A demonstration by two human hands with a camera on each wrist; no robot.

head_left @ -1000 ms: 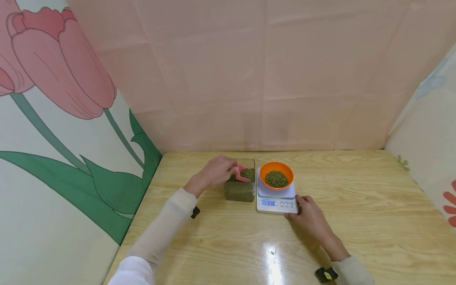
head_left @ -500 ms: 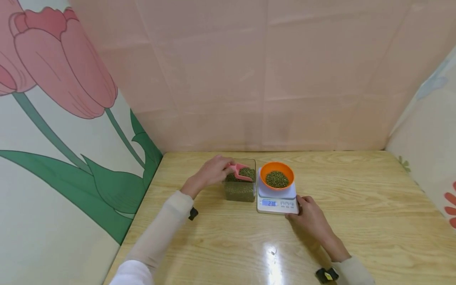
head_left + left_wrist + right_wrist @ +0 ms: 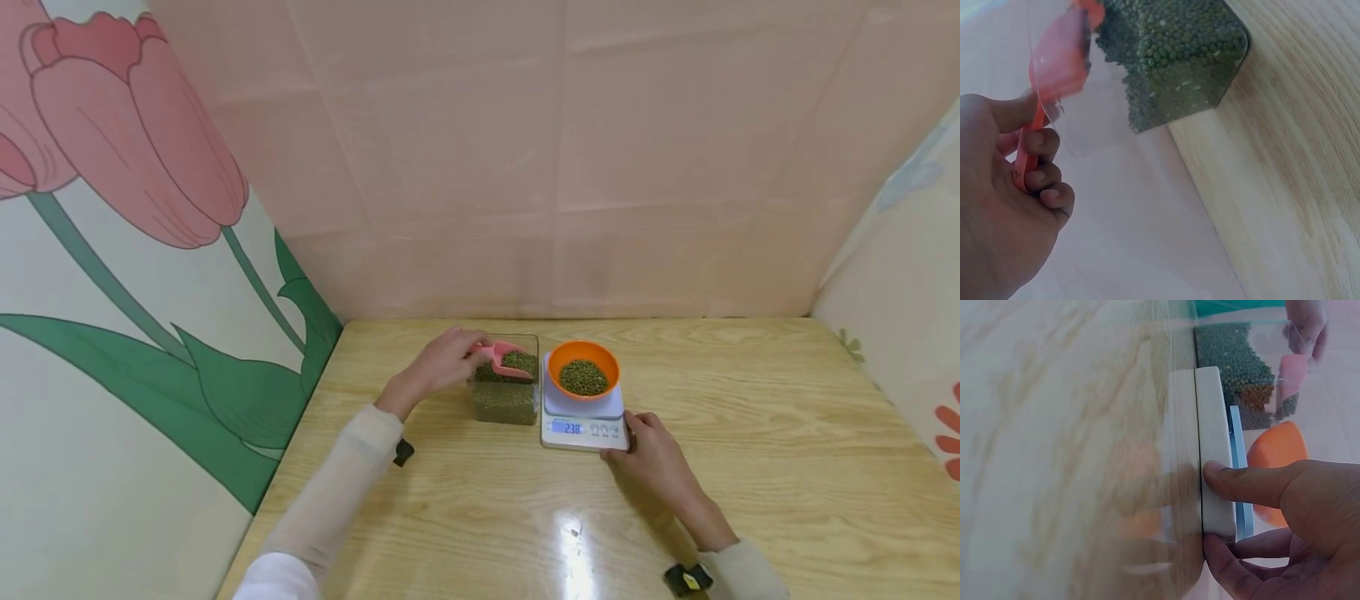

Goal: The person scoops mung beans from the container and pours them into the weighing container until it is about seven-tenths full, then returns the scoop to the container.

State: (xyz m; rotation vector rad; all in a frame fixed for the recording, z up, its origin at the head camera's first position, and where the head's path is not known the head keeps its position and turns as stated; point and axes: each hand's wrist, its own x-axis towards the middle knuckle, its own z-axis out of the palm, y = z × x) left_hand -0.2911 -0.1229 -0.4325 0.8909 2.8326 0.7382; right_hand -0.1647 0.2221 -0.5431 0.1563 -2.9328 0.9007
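Note:
My left hand (image 3: 447,358) grips the handle of a pink scoop (image 3: 1063,59), fingers curled round it. Green mung beans (image 3: 519,360) show in the scoop, which sits inside the top of a clear rectangular container (image 3: 506,407) partly filled with the same beans. Just right of that container stands a white kitchen scale (image 3: 596,440), its display reading about 238. On its platform rests an orange bowl (image 3: 557,379) with a layer of mung beans. My right hand (image 3: 660,457) holds the scale's near right corner, thumb on the front edge and fingers at the side.
The wooden table (image 3: 750,433) ends at a pink-covered wall (image 3: 555,167) behind the container and scale. A wall with painted tulips (image 3: 135,142) runs along the left side. Another printed wall (image 3: 915,292) borders the right.
My left hand has drawn slightly left and back, and the scoop has levelled out and risen a little in the container. My right hand, the scale and the bowl stay put.

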